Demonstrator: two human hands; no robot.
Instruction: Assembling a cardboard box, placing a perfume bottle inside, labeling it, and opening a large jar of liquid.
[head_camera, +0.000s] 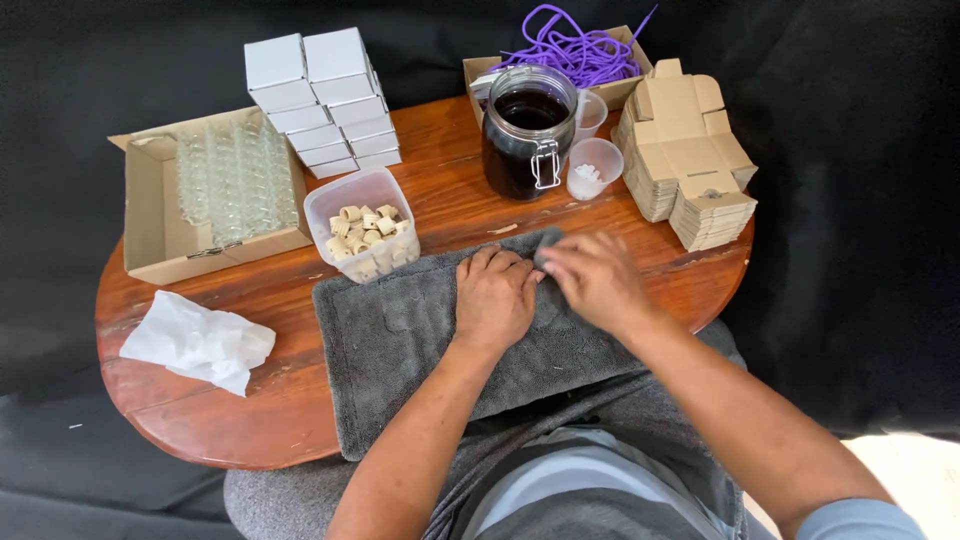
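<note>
A grey towel (390, 345) lies spread over the front of a round wooden table (270, 400). My left hand (494, 296) rests flat on the towel near its far edge, fingers curled down. Beside it, my right hand (598, 281) pinches the towel's far right corner, which is lifted slightly off the wood. The two hands nearly touch. Just beyond them stands a glass clip-top jar (528, 130) of dark liquid.
A clear tub of beige caps (364, 235) stands left of the hands. Behind are a carton of small glass bottles (222, 185), stacked white boxes (322, 100), flat cardboard blanks (688, 155), small plastic cups (592, 167), purple cord in a box (580, 50), and a crumpled white tissue (200, 340).
</note>
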